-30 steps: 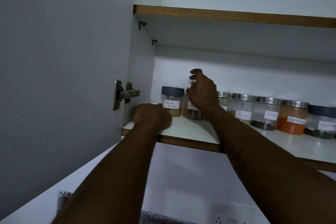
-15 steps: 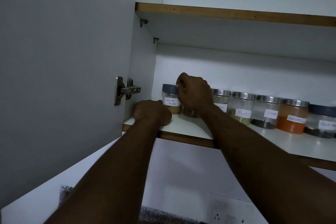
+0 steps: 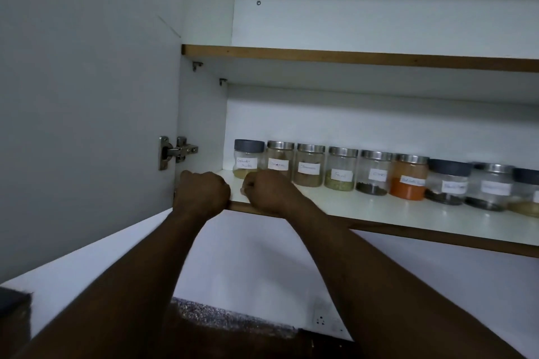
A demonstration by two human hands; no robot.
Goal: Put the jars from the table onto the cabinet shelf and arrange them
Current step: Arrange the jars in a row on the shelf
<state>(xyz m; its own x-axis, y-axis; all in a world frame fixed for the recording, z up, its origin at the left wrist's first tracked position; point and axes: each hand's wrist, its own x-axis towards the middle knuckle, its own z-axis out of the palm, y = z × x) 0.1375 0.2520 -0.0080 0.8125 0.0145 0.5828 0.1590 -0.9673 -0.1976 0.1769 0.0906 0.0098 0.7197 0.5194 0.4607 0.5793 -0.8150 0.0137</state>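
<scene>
The jars [image 3: 309, 165] stand in one row far back on the shelf [image 3: 379, 213], labels outward. Likely glass: light, smooth, breakable; grip round the body under the lid. The left hand [image 3: 201, 192] and right hand [image 3: 268, 192] lie curled at the shelf's near left edge, holding nothing.

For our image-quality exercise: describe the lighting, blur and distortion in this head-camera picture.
Head view: dim, bluish light; the right hand is blurred at its fingertips; labels on the jars are soft, mostly unreadable; the shelf slants across the frame.
</scene>
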